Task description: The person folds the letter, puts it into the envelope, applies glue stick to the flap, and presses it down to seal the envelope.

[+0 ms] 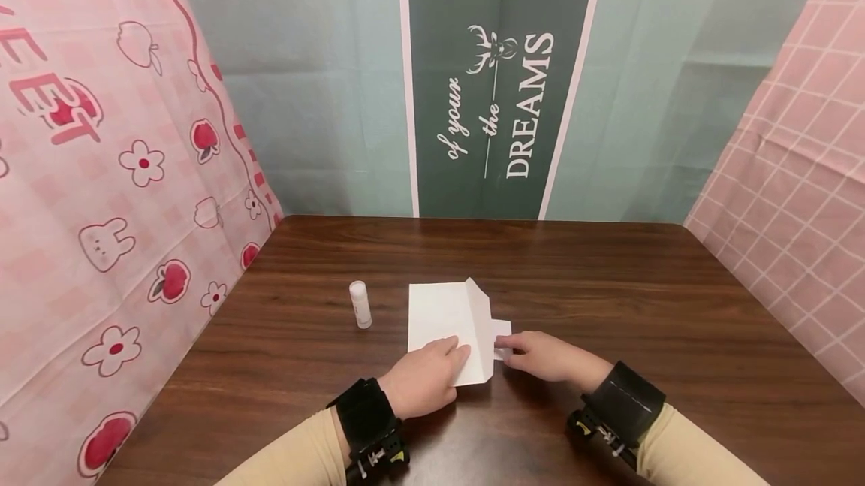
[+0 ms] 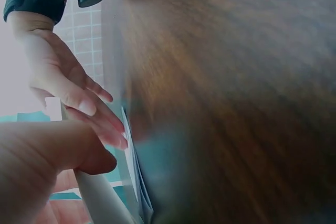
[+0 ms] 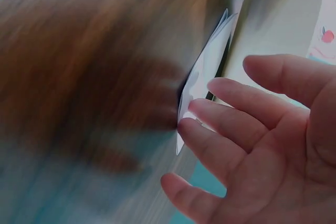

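A white paper envelope (image 1: 432, 313) with a creased flap on its right side is in the middle of the table. My left hand (image 1: 424, 377) pinches its near edge, with the thumb (image 2: 79, 148) on one face. Out of the flap side shows a smaller folded white paper (image 1: 501, 330), which lies close to the table. My right hand (image 1: 544, 354) touches this paper with its fingertips. In the right wrist view the fingers (image 3: 226, 150) are fairly straight and spread, and the folded paper (image 3: 202, 80) stands edge-on beside them. The paper's inner end is hidden by the envelope.
A white glue stick (image 1: 361, 304) with its cap on is left of the envelope. The dark wooden table (image 1: 608, 268) reflects light. Printed cloths hang around it: pink ones at both sides and a green one (image 1: 324, 95) behind.
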Available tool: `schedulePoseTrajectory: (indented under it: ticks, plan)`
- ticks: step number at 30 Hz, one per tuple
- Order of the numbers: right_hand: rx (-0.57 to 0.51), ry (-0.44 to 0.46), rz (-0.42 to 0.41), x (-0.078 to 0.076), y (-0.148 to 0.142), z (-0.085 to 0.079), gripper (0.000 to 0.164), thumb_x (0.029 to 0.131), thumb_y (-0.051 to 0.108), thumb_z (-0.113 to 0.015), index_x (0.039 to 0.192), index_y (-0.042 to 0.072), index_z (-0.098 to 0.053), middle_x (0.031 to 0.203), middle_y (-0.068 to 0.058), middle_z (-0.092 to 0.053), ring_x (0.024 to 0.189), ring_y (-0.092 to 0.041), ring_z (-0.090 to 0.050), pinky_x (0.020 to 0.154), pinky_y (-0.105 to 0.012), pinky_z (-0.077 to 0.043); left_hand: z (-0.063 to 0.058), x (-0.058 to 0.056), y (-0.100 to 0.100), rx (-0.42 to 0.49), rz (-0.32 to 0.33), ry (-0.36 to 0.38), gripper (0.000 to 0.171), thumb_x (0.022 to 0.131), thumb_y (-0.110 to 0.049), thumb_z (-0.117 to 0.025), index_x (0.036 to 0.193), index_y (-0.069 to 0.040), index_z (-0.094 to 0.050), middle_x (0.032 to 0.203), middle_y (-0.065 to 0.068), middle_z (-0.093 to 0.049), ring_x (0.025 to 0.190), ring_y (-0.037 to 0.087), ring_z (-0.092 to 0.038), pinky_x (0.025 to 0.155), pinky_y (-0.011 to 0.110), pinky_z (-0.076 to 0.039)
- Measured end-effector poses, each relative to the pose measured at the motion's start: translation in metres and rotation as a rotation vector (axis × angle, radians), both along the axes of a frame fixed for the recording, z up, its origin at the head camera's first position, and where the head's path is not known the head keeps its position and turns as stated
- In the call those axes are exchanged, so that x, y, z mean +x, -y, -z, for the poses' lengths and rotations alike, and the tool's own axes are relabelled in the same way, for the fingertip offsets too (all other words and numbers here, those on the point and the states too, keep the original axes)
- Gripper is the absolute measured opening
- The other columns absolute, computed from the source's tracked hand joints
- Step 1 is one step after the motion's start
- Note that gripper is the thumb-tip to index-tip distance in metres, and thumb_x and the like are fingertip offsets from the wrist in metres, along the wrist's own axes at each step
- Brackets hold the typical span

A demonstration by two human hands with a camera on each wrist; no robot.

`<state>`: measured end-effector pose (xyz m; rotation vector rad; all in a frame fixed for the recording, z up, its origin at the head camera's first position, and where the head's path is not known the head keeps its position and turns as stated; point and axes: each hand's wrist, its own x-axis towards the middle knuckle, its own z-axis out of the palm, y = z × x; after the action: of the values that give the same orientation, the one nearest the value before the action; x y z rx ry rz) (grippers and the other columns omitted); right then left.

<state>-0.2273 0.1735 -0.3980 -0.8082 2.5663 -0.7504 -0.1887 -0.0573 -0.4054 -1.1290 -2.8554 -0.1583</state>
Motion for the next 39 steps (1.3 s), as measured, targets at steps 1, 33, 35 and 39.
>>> schedulePoseTrajectory:
  ticks: [1,33,35,39]
  plan:
    - [0.01,0.002,0.005,0.001,-0.003,0.0,0.034,0.092,0.015,-0.056,0.122,-0.001,-0.059,0.12,-0.019,-0.059,0.104,-0.03,-0.057,0.088,-0.05,-0.044,0.0,0.0,0.0,-0.001,0.004,-0.005,0.05,0.077,-0.019,-0.073,0.122,-0.006,-0.055,0.102,0.003,-0.056,0.09,0.013,-0.055,0.075,0.025,-0.047]
    - [0.033,0.001,0.137,0.01,-0.081,-0.002,0.051,0.09,0.024,-0.06,0.125,-0.012,-0.05,0.126,-0.028,-0.051,0.118,-0.046,-0.044,0.092,-0.057,-0.036,0.004,0.007,-0.009,-0.078,0.006,0.145,0.063,0.077,-0.015,-0.068,0.135,-0.031,-0.049,0.118,0.01,-0.051,0.112,0.031,-0.051,0.081,0.035,-0.049]
    - [0.028,0.008,0.152,0.01,-0.083,-0.002,0.051,0.09,0.025,-0.06,0.125,-0.012,-0.051,0.126,-0.028,-0.051,0.118,-0.045,-0.045,0.093,-0.057,-0.036,0.004,0.009,-0.011,-0.098,-0.007,0.149,0.062,0.079,-0.014,-0.066,0.135,-0.034,-0.048,0.118,0.009,-0.05,0.112,0.031,-0.051,0.078,0.036,-0.05]
    - [0.03,0.021,0.173,0.01,-0.086,-0.003,0.051,0.091,0.026,-0.059,0.125,-0.011,-0.051,0.126,-0.029,-0.051,0.116,-0.044,-0.046,0.091,-0.057,-0.036,0.003,0.01,-0.012,-0.125,-0.022,0.136,0.06,0.08,-0.016,-0.064,0.134,-0.038,-0.048,0.115,0.007,-0.048,0.107,0.029,-0.051,0.07,0.035,-0.049]
